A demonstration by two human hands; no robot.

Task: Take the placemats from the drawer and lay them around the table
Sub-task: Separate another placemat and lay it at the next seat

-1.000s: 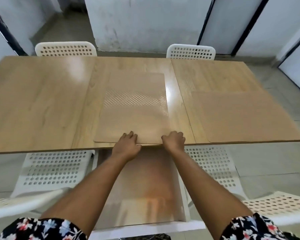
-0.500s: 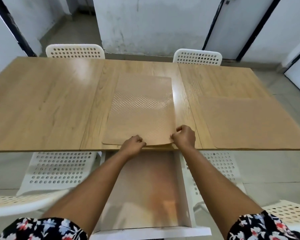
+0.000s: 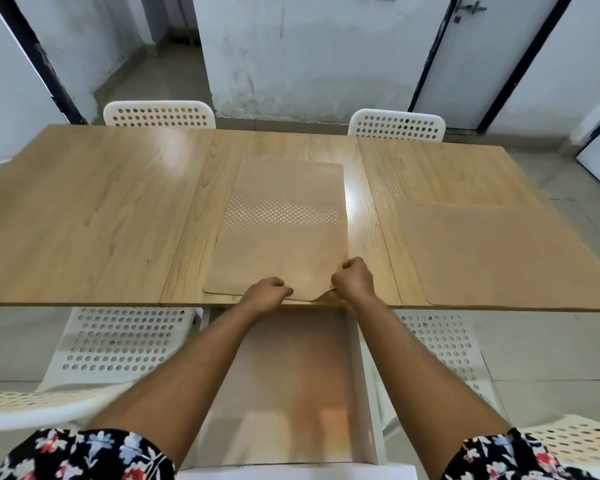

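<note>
— Nearest? Open white drawer (image 3: 357, 393) below the table edge, pulled out toward the body, tan sheet lying inside.

— And the hands? Left hand (image 3: 265, 295) and right hand (image 3: 354, 277) both curled shut, pinching the near edge of the tan perforated rectangular placemat (image 3: 284, 230); near right corner lifted, probably to peel it up or shift it.

— Beyond? A second plain tan placemat (image 3: 499, 254) flat on the pale wooden table (image 3: 84, 216), right side, squared to the near edge. White perforated plastic chairs (image 3: 158, 114) behind.
</note>
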